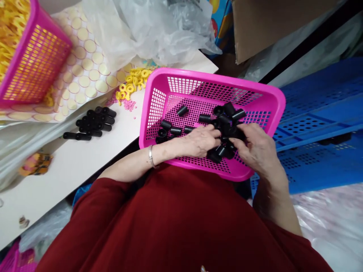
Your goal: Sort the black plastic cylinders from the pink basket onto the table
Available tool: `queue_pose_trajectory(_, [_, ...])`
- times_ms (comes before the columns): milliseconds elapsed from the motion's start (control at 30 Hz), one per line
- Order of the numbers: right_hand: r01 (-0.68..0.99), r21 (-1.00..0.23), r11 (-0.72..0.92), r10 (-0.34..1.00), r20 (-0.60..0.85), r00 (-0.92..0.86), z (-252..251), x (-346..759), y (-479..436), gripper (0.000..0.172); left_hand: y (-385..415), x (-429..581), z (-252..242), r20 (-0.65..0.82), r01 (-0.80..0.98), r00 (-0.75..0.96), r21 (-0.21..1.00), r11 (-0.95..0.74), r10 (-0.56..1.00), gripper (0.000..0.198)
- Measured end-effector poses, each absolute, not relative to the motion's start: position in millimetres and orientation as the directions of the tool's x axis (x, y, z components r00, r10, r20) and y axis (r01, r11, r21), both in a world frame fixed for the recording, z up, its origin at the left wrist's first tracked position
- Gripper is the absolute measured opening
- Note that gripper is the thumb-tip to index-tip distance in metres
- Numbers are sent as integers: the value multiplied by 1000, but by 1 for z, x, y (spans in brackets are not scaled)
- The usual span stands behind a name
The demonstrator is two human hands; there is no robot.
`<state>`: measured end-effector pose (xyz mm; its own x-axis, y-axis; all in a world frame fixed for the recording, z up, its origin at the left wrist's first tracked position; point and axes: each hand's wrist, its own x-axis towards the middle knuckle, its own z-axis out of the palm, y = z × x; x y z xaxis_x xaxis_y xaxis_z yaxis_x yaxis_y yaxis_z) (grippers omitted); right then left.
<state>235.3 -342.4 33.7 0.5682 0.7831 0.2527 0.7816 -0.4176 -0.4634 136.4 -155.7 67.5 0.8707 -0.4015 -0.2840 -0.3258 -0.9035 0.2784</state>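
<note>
While amid tubes (238, 114), 2 hands (204, 141) (259, 149) (fingers' grip unclear) between table (117, 132) and blue crates (326, 130)

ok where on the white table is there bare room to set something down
Tabletop lies bare between the black cylinders and the near edge, and between those cylinders and the central pink basket. It's crowded around the yellow rings and plastic bags.

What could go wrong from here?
Most of the pink basket appears to extend past the edge of the table; its support is hidden, so it might tip if pressed.
The yellow rings and pink bits lie close beside it, so a shift could scatter them.
With the left hand and right hand both among the black tubes, a loose one might slip.
</note>
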Motion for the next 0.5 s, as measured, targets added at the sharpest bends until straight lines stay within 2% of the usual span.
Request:
queue_pose_trajectory(67, [804,-437,-404,823,211,528,35,235,-342,26,-162,138,64,-239,-412,829,348,-842,-505,36])
queue_pose_trajectory(133, [816,-416,-401,849,165,501,38,234,-341,25,-164,136,59,-225,-398,847,333,-854,-483,38])
queue_pose_trajectory(267, [826,-313,-468,817,204,540,47,231,-342,31,-147,128,56,-299,-206,919,194,-959,-258,28])
queue_pose_trajectory(367, [912,-251,-325,904,202,377,50,225,-341,36,-128,124,65,-363,-46,928,127,-991,-89,28])
queue_pose_trajectory(433, [950,-256,-179,972,104,211,48,218,-339,38,-117,123,70,-400,23,915,179,-984,-52,30])
queue_pose_trajectory(500, [958,-242,-152,988,-30,149,44,211,-337,37,-107,124,70,-392,89,919,278,-956,-29,31])
